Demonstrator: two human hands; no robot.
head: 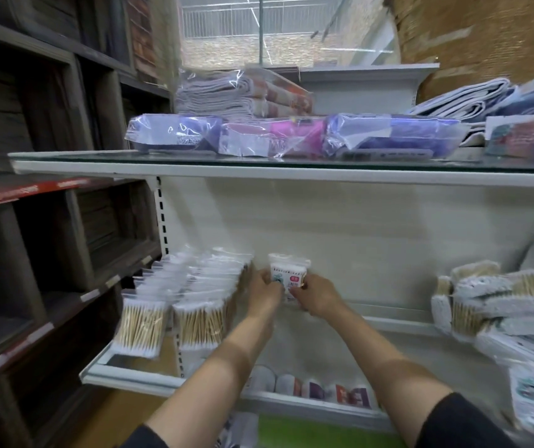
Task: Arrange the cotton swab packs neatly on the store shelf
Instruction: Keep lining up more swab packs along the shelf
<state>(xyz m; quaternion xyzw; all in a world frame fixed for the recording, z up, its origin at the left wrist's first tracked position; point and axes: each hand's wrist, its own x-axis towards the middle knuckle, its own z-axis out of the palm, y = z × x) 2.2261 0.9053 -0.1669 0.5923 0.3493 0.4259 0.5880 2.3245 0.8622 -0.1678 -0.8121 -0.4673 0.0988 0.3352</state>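
Head view: a cotton swab pack [288, 273] stands upright mid-shelf [398, 324], pinched low by the left hand [264, 291] and right hand [315, 297]. It looks light, crinkly, slippery; gripping its lower edges suits. Tidy rows [188, 299] stand left.

Two hands, left hand [264, 291] and right hand [317, 297]; one held swab pack [288, 273]; two upright pack rows [181, 295] at left; three flat wrapped packages [291, 137] above.

- One cotton swab pack [288, 273] stands upright mid-shelf (white, pink label).
- Two neat rows [181, 305] stand at left.
- A loose heap [498, 305] lies at right.
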